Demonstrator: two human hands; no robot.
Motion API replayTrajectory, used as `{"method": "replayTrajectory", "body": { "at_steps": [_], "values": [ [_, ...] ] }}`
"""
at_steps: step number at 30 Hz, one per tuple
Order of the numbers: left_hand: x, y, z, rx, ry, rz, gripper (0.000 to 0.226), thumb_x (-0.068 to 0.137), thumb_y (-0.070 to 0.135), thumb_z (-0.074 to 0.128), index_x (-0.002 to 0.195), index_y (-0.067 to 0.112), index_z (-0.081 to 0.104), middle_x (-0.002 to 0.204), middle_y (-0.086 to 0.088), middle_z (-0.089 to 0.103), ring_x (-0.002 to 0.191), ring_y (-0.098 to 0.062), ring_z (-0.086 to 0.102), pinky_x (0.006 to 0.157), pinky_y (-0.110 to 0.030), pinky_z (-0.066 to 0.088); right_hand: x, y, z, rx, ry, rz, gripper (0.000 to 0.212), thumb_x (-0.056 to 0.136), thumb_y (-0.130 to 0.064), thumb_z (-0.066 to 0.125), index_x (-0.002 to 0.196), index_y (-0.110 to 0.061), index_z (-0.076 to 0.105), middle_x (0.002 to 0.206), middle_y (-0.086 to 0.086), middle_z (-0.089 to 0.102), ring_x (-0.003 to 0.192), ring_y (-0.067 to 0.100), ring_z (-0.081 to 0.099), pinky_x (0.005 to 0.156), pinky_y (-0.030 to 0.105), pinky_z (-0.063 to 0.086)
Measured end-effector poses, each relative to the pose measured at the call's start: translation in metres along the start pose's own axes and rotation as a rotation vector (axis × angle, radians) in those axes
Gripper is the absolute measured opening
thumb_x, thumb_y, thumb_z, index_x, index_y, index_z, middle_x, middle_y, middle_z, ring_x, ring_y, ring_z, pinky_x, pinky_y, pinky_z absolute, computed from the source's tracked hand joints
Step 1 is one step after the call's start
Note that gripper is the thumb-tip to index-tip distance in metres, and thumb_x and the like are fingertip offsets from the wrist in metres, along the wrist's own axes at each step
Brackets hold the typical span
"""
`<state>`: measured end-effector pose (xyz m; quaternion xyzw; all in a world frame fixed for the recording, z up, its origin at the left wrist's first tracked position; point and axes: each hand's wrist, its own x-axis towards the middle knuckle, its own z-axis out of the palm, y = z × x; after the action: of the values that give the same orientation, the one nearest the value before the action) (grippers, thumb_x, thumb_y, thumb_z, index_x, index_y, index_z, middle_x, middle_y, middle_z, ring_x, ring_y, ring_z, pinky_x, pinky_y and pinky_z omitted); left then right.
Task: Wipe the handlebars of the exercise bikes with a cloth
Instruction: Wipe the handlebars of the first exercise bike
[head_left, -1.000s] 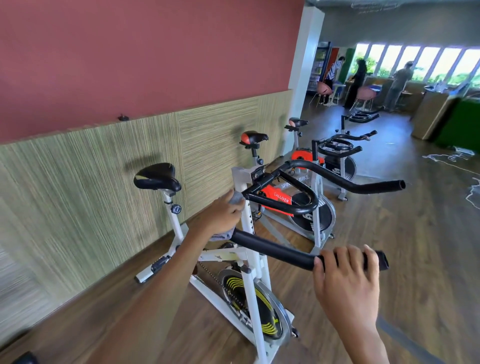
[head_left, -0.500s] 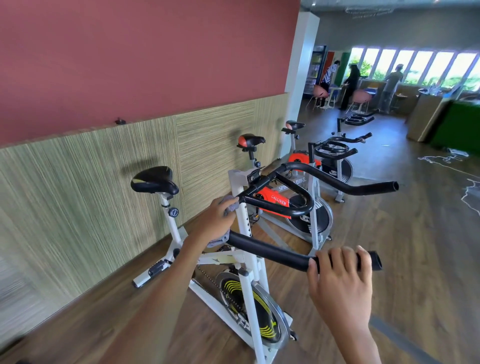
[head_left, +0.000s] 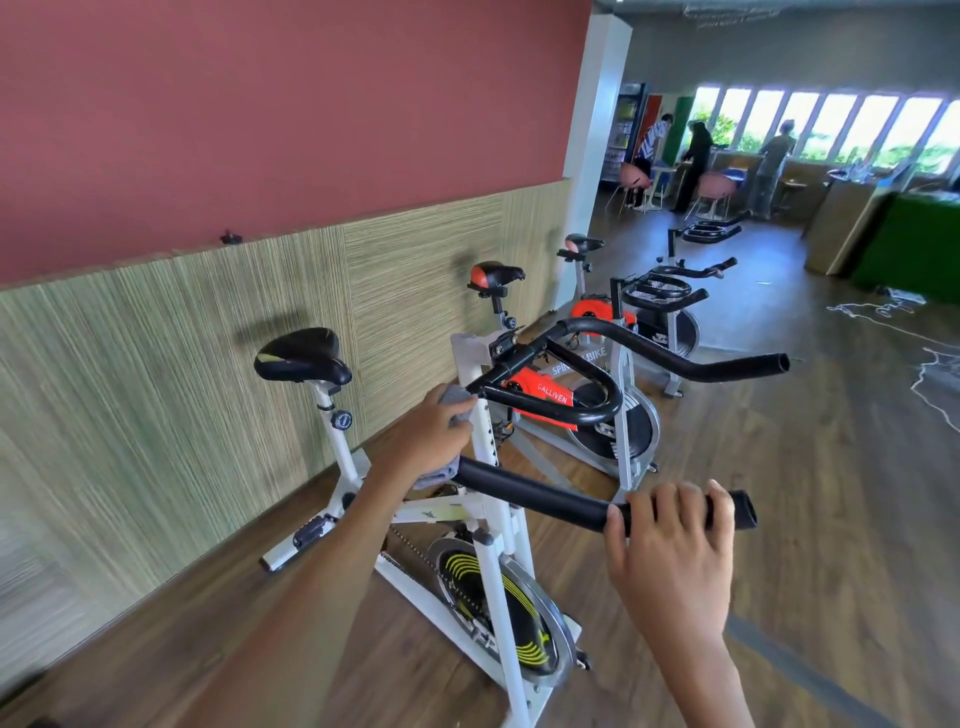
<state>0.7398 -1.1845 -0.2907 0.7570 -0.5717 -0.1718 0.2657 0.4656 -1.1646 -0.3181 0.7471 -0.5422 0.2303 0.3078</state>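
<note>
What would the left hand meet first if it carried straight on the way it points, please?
Probably the black loop bar, just beyond the grey cloth that the left hand grips; depth is hard to judge.

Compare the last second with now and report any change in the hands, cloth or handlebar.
No visible change apart from a slight camera shift. The left hand still holds the grey cloth against the inner end of the near handlebar, and the right hand still grips its outer end.
</note>
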Motion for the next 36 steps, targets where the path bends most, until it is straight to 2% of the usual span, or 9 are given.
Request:
{"method": "replayTrajectory", "body": {
  "at_steps": [2, 4, 8, 14, 16, 19, 24, 31, 36],
  "values": [
    [-0.011, -0.009, 0.015, -0.018, 0.098, 0.020, 0.045, 0.101, 0.028, 0.038, 0.145, 0.027, 0.045, 0.165, 0.000, 0.005, 0.139, -0.023, 0.034, 0.108, -0.042, 0.038, -0.002, 0.002, -0.001, -0.009, 0.001, -0.007, 0.036, 0.096, -0.033, 0.044, 0.076, -0.008, 0.060, 0.075, 0.011, 0.055, 0.084, 0.035, 0.051, 0.107, 0.051, 0.032],
    [-0.029, -0.012, 0.041, -0.235, 0.260, 0.054, 0.052, 0.094, 0.040, 0.035, 0.140, 0.023, 0.051, 0.165, 0.000, 0.004, 0.151, -0.021, 0.010, 0.119, -0.047, 0.024, -0.002, -0.001, -0.002, 0.000, 0.012, 0.003, 0.034, 0.095, -0.032, 0.046, 0.076, -0.007, 0.059, 0.075, 0.012, 0.054, 0.083, 0.035, 0.051, 0.107, 0.052, 0.032],
    [-0.043, -0.001, 0.070, -0.568, 0.474, 0.038, 0.054, 0.092, 0.037, 0.034, 0.141, 0.020, 0.049, 0.165, -0.001, 0.004, 0.152, -0.016, 0.002, 0.122, -0.048, 0.019, 0.004, -0.005, -0.005, 0.015, 0.025, 0.035, 0.032, 0.091, -0.032, 0.051, 0.074, -0.006, 0.059, 0.072, 0.013, 0.054, 0.077, 0.035, 0.050, 0.105, 0.052, 0.034],
    [-0.028, -0.017, 0.066, -0.101, 0.602, 0.225, 0.048, 0.091, 0.035, 0.033, 0.118, 0.013, 0.066, 0.148, -0.011, 0.046, 0.147, -0.039, 0.022, 0.118, -0.063, 0.000, 0.024, -0.004, -0.012, 0.008, -0.029, -0.002, 0.045, 0.088, -0.033, 0.037, 0.066, -0.005, 0.064, 0.062, 0.010, 0.060, 0.064, 0.033, 0.058, 0.087, 0.048, 0.041],
    [-0.030, -0.016, 0.070, -0.043, 0.673, 0.304, 0.038, 0.091, 0.027, 0.039, 0.107, 0.009, 0.069, 0.128, -0.010, 0.062, 0.136, -0.043, 0.039, 0.117, -0.067, 0.008, 0.024, -0.013, -0.007, 0.023, -0.006, -0.046, 0.047, 0.089, -0.029, 0.030, 0.062, -0.007, 0.062, 0.058, 0.009, 0.059, 0.058, 0.031, 0.057, 0.076, 0.044, 0.043],
    [-0.033, -0.016, 0.081, 0.014, 0.817, 0.516, 0.033, 0.091, 0.022, 0.042, 0.102, 0.006, 0.069, 0.110, -0.006, 0.068, 0.125, -0.039, 0.049, 0.111, -0.056, 0.030, 0.011, -0.024, 0.007, 0.061, 0.126, -0.079, 0.045, 0.097, -0.024, 0.031, 0.062, -0.013, 0.056, 0.057, 0.006, 0.054, 0.058, 0.031, 0.051, 0.075, 0.043, 0.040],
    [-0.018, -0.026, 0.104, 0.017, 1.078, 0.775, 0.030, 0.091, 0.026, 0.043, 0.109, 0.014, 0.063, 0.108, -0.006, 0.068, 0.111, -0.031, 0.055, 0.101, -0.046, 0.040, -0.001, -0.015, 0.035, 0.150, 0.382, -0.126, 0.040, 0.099, -0.028, 0.040, 0.065, -0.014, 0.057, 0.061, 0.007, 0.055, 0.063, 0.031, 0.052, 0.083, 0.043, 0.039],
    [0.018, -0.038, 0.126, -0.191, 1.443, 0.920, 0.036, 0.090, 0.026, 0.042, 0.111, 0.005, 0.063, 0.112, -0.003, 0.061, 0.112, -0.022, 0.052, 0.099, -0.044, 0.041, -0.003, -0.030, 0.078, 0.245, 0.805, -0.074, 0.040, 0.096, -0.021, 0.040, 0.064, -0.008, 0.059, 0.065, 0.015, 0.062, 0.069, 0.034, 0.053, 0.090, 0.044, 0.036],
    [0.028, -0.024, 0.147, -0.518, 1.505, 0.880, 0.045, 0.093, 0.029, 0.036, 0.129, 0.008, 0.054, 0.139, -0.010, 0.047, 0.136, -0.020, 0.034, 0.115, -0.031, 0.021, 0.004, -0.032, 0.096, 0.215, 0.983, -0.067, 0.043, 0.094, -0.023, 0.037, 0.065, -0.005, 0.063, 0.067, 0.014, 0.064, 0.070, 0.033, 0.055, 0.092, 0.043, 0.035]
  ]
}}
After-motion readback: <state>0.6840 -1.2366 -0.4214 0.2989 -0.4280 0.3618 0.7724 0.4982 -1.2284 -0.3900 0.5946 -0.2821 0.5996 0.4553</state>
